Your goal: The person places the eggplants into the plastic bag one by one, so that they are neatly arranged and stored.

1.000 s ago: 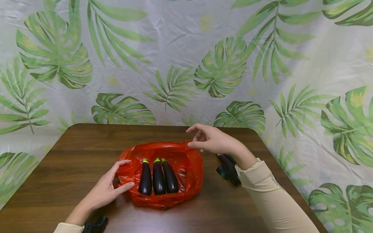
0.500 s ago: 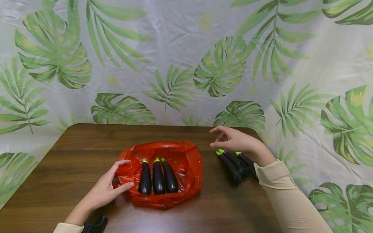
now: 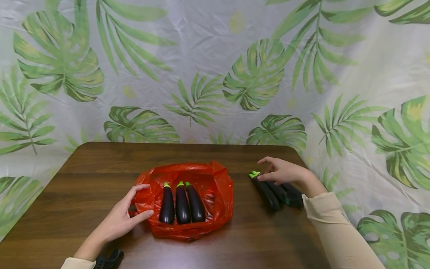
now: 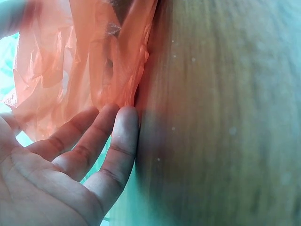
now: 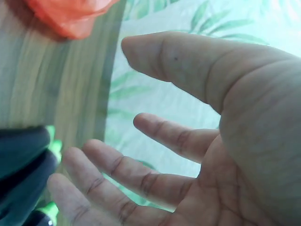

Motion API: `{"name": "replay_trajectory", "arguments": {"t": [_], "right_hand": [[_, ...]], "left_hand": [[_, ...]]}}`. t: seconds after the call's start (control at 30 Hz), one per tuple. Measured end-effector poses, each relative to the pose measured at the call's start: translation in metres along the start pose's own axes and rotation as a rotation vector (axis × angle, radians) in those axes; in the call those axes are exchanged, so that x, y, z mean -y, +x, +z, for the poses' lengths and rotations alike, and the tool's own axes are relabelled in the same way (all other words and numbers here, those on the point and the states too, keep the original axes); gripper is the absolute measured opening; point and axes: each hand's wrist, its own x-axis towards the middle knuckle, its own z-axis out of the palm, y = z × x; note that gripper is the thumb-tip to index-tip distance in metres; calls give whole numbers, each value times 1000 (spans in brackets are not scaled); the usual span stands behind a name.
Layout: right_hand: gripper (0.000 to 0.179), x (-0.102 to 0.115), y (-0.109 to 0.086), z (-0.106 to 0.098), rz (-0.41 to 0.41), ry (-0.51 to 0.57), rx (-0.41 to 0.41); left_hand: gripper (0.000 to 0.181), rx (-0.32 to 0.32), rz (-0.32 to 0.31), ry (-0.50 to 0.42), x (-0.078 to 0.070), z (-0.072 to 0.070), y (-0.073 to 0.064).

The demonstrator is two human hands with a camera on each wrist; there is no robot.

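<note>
Three dark eggplants (image 3: pixel 183 205) with bright green stem ends lie side by side in an opened red plastic bag (image 3: pixel 223 201). At the bag's left side is my left hand (image 3: pixel 117 215), thumb and index finger spread against the plastic. The left wrist view shows its fingers (image 4: pixel 124 127) extended, tips touching the bag (image 4: pixel 80 61). My right hand (image 3: pixel 282 172) is over the stem ends of more eggplants (image 3: pixel 267 194) right of the bag, partly hiding them. In the right wrist view its fingers are loosely bent, thumb apart, holding nothing; dark eggplants (image 5: pixel 23 155) appear beside the fingertips.
Everything lies on a dark brown wooden table (image 3: pixel 67 209) with rounded far corners. Leaf-patterned cloth (image 3: pixel 201 74) hangs behind it and along the right. A black wrist device (image 3: pixel 109 259) sits by my left wrist, another (image 3: pixel 295 198) under the right.
My right hand has left the bag's upper right rim and moved right, then slightly down, over the eggplants there. My left hand and the bag stay practically still.
</note>
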Motion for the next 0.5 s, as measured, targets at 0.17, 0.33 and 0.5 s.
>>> {"name": "replay_trajectory", "arguments": {"t": [0.17,0.33,0.5], "right_hand": [[70,-11,0,4,49,16,6],[72,-20,1,7,51,23,27],[72,-26,3,9,55,22,42]], "left_hand": [[71,-3,2,6,0,0,0],[71,-3,-4,15,-1,0,0],[70,-1,-4,11,0,0,0]]}}
